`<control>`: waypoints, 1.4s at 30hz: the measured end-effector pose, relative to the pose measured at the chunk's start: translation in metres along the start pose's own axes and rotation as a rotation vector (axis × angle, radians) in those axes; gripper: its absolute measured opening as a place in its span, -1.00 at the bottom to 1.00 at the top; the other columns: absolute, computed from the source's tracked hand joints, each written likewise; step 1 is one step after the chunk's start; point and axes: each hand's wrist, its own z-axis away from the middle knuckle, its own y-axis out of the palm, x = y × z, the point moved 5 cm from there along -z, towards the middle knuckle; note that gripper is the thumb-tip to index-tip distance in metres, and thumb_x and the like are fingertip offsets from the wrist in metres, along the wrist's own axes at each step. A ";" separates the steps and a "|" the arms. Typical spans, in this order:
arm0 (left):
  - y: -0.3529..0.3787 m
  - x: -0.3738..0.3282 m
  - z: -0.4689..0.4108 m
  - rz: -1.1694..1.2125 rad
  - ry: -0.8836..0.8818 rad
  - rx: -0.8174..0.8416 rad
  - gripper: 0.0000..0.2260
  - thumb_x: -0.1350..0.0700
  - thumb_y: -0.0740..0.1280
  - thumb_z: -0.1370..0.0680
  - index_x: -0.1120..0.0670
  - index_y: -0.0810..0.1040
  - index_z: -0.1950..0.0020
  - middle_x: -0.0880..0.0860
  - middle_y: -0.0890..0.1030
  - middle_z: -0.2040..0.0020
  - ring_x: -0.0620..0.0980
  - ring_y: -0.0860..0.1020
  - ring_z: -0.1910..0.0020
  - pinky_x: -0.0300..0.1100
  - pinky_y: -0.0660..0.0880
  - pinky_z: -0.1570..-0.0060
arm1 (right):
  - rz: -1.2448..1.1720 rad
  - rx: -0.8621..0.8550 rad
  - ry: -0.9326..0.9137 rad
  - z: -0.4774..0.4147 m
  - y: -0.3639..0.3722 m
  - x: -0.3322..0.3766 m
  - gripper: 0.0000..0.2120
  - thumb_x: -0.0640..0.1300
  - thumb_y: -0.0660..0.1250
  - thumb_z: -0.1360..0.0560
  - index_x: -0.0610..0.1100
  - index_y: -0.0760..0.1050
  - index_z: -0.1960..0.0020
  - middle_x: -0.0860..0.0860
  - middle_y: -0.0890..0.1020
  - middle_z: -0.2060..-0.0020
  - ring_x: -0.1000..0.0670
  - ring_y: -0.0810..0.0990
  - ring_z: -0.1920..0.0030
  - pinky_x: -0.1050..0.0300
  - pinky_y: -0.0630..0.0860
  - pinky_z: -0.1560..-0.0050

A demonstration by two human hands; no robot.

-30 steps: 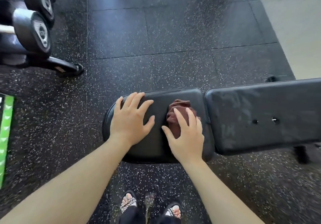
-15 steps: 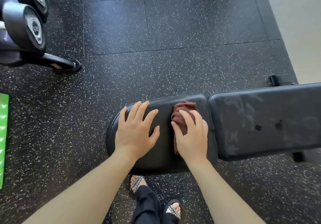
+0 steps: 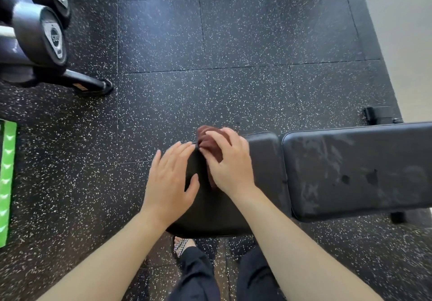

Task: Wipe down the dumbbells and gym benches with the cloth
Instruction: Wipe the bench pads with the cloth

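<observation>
At the far edge of the seat pad (image 3: 261, 160): one brown cloth (image 3: 211, 147).
The right hand (image 3: 230, 167) curls round the cloth; the left hand (image 3: 170, 183) lies flat, fingers spread, just left. One back pad (image 3: 357, 172) right, two dumbbells (image 3: 44, 36) far left.

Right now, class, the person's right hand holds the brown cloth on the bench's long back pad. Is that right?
Not quite. The head view shows the right hand holding the brown cloth at the far edge of the short seat pad, not on the long back pad.
</observation>
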 end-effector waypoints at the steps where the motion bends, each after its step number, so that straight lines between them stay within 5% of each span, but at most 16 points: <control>1: -0.004 0.004 0.002 0.016 -0.030 -0.018 -0.52 0.00 0.14 -0.47 0.11 0.31 -0.37 0.06 0.42 -0.36 0.04 0.28 -0.40 0.07 0.16 -0.42 | 0.027 0.038 -0.025 -0.002 0.006 0.011 -0.63 0.19 0.23 -0.50 0.14 0.45 -0.27 0.04 0.39 -0.35 -0.17 0.30 -0.31 -0.17 0.40 -0.16; 5: -0.004 0.004 -0.003 0.052 -0.090 -0.033 -0.53 0.00 0.12 -0.48 0.18 0.36 -0.34 0.13 0.44 -0.33 0.09 0.32 -0.37 -0.04 0.21 -0.40 | 0.138 0.087 -0.039 -0.014 0.014 0.020 -0.67 0.21 0.25 -0.50 0.20 0.44 -0.24 0.09 0.38 -0.33 -0.17 0.29 -0.31 -0.20 0.45 -0.10; 11: 0.015 -0.025 -0.037 -0.099 -0.204 -0.031 -0.57 -0.04 0.12 -0.45 0.08 0.44 -0.26 0.04 0.55 -0.20 0.06 0.49 -0.21 0.21 0.33 -0.24 | 0.163 0.130 0.054 -0.040 -0.004 -0.019 -0.70 0.25 0.19 -0.52 0.24 0.44 -0.21 0.11 0.40 -0.27 -0.13 0.30 -0.26 -0.14 0.43 -0.11; 25: 0.064 -0.050 -0.061 -0.375 -0.210 0.068 -0.59 -0.12 0.09 -0.50 -0.01 0.49 -0.26 -0.02 0.56 -0.18 0.01 0.47 -0.19 0.16 0.11 -0.28 | -0.112 -0.223 0.396 -0.002 -0.056 -0.153 -0.67 0.11 0.28 -0.52 0.05 0.49 -0.25 0.01 0.44 -0.28 -0.18 0.43 -0.19 0.15 0.23 -0.12; 30: 0.062 -0.051 -0.061 -0.375 -0.239 0.074 -0.59 -0.12 0.10 -0.50 -0.02 0.49 -0.26 -0.03 0.56 -0.17 0.00 0.46 -0.19 0.16 0.13 -0.28 | 0.005 -0.214 0.227 0.051 -0.044 -0.131 -0.66 0.14 0.22 -0.47 0.06 0.53 -0.18 -0.03 0.48 -0.27 -0.20 0.45 -0.18 0.08 0.32 -0.15; 33: 0.062 -0.051 -0.062 -0.373 -0.243 0.064 -0.59 -0.12 0.10 -0.50 -0.02 0.49 -0.25 -0.03 0.56 -0.17 0.01 0.47 -0.19 0.16 0.15 -0.28 | 0.019 -0.214 0.205 0.027 -0.045 -0.127 -0.64 0.16 0.20 -0.46 0.08 0.55 -0.17 -0.02 0.49 -0.27 -0.23 0.43 -0.20 -0.11 0.43 -0.11; 42: 0.062 -0.051 -0.063 -0.378 -0.218 0.020 -0.61 -0.12 0.12 -0.49 -0.02 0.51 -0.23 -0.04 0.57 -0.15 0.02 0.49 -0.17 0.09 0.16 -0.26 | 0.072 -0.095 0.076 -0.023 -0.049 -0.123 -0.64 0.18 0.24 -0.47 0.13 0.50 -0.23 0.03 0.44 -0.32 -0.22 0.37 -0.26 -0.18 0.44 -0.08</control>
